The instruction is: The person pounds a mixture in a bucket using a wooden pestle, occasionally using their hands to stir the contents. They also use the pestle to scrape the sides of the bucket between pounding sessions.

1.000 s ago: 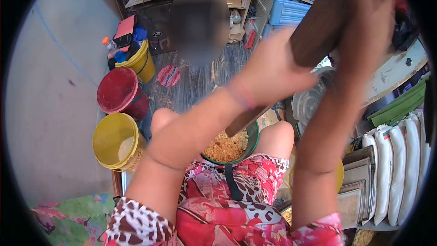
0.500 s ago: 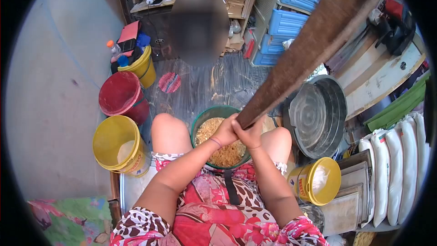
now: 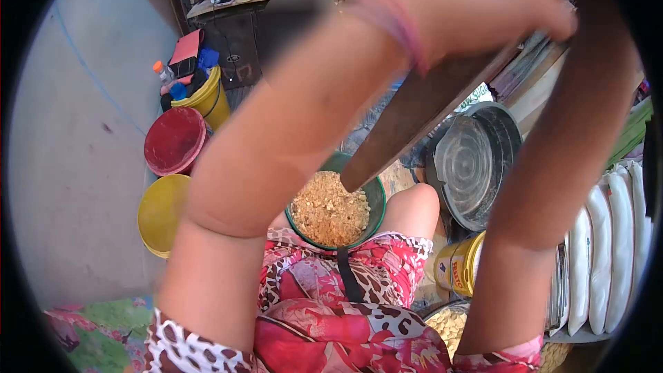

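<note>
Both hands, left hand [image 3: 476, 0] in closed grip, have lifted the wooden pestle [image 3: 414, 117] above the green bowl [image 3: 376, 197].

Both arms are raised close to the camera, the left hand [image 3: 469, 3] wrapped around a long wooden pestle [image 3: 414, 114]; the right hand is out of sight above the top edge. The pestle's lower end hangs just above the crumbly tan mash [image 3: 330, 208] in the green bowl [image 3: 376, 197] between the knees. On the floor, a yellow bucket [image 3: 162, 214] and red bucket [image 3: 174, 141] stand left, a metal basin [image 3: 476, 162] right.
</note>
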Demonstrator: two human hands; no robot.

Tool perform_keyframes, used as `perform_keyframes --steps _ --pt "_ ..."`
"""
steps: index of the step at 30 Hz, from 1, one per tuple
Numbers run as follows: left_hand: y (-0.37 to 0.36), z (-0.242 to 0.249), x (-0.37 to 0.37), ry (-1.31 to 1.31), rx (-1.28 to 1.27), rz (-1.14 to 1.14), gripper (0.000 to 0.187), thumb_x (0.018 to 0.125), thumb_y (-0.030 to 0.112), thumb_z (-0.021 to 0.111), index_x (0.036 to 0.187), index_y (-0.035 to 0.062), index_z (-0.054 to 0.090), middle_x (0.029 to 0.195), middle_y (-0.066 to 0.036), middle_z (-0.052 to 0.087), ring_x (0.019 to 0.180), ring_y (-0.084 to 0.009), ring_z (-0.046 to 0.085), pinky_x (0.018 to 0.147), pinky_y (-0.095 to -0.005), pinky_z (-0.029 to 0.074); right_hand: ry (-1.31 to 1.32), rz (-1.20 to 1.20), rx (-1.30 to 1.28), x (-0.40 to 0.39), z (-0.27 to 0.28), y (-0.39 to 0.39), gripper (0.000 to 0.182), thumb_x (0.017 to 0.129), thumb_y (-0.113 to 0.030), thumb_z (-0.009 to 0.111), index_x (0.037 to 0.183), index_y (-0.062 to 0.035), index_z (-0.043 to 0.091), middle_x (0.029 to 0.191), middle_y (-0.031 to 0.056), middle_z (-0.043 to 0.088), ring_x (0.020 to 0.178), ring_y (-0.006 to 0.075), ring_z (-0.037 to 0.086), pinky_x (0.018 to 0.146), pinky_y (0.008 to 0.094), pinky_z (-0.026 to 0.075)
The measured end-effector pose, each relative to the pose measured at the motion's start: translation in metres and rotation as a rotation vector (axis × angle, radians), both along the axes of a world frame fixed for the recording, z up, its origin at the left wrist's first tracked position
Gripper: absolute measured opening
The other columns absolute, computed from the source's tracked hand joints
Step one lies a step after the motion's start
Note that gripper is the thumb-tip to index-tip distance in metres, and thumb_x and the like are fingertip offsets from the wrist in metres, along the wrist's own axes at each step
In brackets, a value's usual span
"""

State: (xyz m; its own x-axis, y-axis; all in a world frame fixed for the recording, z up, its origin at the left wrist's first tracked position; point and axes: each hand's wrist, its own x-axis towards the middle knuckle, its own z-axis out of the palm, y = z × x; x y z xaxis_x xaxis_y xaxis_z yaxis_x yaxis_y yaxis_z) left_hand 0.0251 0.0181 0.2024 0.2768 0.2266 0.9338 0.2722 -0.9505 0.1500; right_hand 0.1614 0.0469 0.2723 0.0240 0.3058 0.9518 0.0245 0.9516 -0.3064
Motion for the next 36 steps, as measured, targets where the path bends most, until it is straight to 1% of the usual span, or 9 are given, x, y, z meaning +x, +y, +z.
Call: perform_keyframes --steps 1,3,6,8,21,24,30,32,36 --pt "-0.013 -0.018 0.004 -0.148 -0.645 0.006 0.036 0.070 0.017 0.068 0.101 0.0021 0.061 0.075 -0.007 0.063 0.067 -0.0115 0.061 0.059 -0.0268 0.049 0.059 -0.008 -0.133 0.003 -0.014 0.003 0.031 0.079 -0.026 0.060 0.099 -0.0024 0.064 0.100 0.0098 0.063 0.089 0.0263 0.061 0.079 0.0352 0.047" --pt "0.003 -0.119 0.006 -0.238 -0.450 -0.018 0.063 0.064 0.018 0.071 0.119 -0.0023 0.048 0.106 -0.018 0.059 0.099 -0.0217 0.059 0.085 -0.0343 0.046 0.058 -0.054 -0.272 -0.006 -0.126 0.020 0.046 0.074 -0.027 0.065 0.110 -0.0007 0.053 0.107 0.0120 0.060 0.096 0.0270 0.058 0.084 0.0356 0.045" --pt "0.007 -0.363 0.000 -0.642 -1.045 -0.319 0.065 0.065 -0.007 0.063 0.127 0.0037 0.045 0.116 -0.007 0.057 0.112 -0.0158 0.050 0.096 -0.0312 0.039 -0.320 -0.022 -0.630 -0.029 -0.411 0.041 0.090 0.061 -0.024 0.077 0.133 0.0022 0.031 0.118 0.0134 0.050 0.111 0.0242 0.048 0.095 0.0356 0.038" --pt "0.025 -0.459 -0.022 -0.323 -1.202 -0.095 0.063 0.066 -0.004 0.067 0.125 0.0051 0.045 0.115 -0.003 0.057 0.108 -0.0127 0.050 0.093 -0.0300 0.041 -0.087 0.243 -1.066 -0.050 -0.481 0.005 0.059 0.066 -0.018 0.076 0.115 0.0005 0.047 0.106 0.0120 0.053 0.100 0.0204 0.052 0.088 0.0340 0.042" --pt "-0.005 -0.349 -0.033 -0.184 -1.344 -0.296 0.085 0.066 0.014 0.080 0.135 0.0021 0.032 0.131 -0.010 0.044 0.122 -0.0175 0.040 0.103 -0.0329 0.031 -0.083 -0.061 -0.658 -0.039 -0.362 -0.031 0.076 0.073 -0.014 0.075 0.127 -0.0040 0.022 0.111 0.0093 0.046 0.099 0.0194 0.051 0.086 0.0337 0.043" --pt "0.022 -0.322 -0.040 0.032 -1.138 -0.445 0.099 0.063 0.014 0.082 0.141 0.0032 0.022 0.133 -0.010 0.042 0.123 -0.0154 0.038 0.104 -0.0322 0.030 0.171 0.083 -0.814 -0.040 -0.362 -0.030 0.071 0.071 -0.014 0.076 0.124 -0.0037 0.029 0.110 0.0103 0.049 0.099 0.0195 0.053 0.086 0.0338 0.044" --pt "0.010 -0.315 -0.028 -0.154 -1.099 -0.385 0.084 0.063 0.012 0.080 0.134 0.0023 0.037 0.129 -0.010 0.046 0.115 -0.0145 0.044 0.098 -0.0318 0.037 -0.281 0.668 -0.792 -0.013 -0.343 -0.011 0.054 0.069 -0.011 0.073 0.114 -0.0007 0.045 0.098 0.0065 0.054 0.089 0.0174 0.055 0.080 0.0322 0.045" --pt "0.001 -0.312 -0.021 -0.159 -1.146 -0.258 0.074 0.063 0.012 0.079 0.127 0.0025 0.043 0.124 -0.010 0.050 0.111 -0.0145 0.047 0.095 -0.0320 0.039 -0.147 0.073 -0.530 -0.023 -0.352 -0.019 0.058 0.070 -0.013 0.074 0.117 0.0003 0.042 0.096 0.0083 0.056 0.090 0.0179 0.056 0.082 0.0329 0.045" --pt "-0.016 -0.324 0.009 -0.485 -1.064 -0.034 0.053 0.063 0.013 0.078 0.110 0.0042 0.054 0.107 -0.008 0.060 0.098 -0.0164 0.055 0.086 -0.0323 0.044 0.183 -0.018 -0.512 -0.039 -0.343 -0.047 0.060 0.072 -0.025 0.076 0.113 0.0025 0.042 0.100 0.0125 0.057 0.098 0.0214 0.057 0.085 0.0350 0.046"
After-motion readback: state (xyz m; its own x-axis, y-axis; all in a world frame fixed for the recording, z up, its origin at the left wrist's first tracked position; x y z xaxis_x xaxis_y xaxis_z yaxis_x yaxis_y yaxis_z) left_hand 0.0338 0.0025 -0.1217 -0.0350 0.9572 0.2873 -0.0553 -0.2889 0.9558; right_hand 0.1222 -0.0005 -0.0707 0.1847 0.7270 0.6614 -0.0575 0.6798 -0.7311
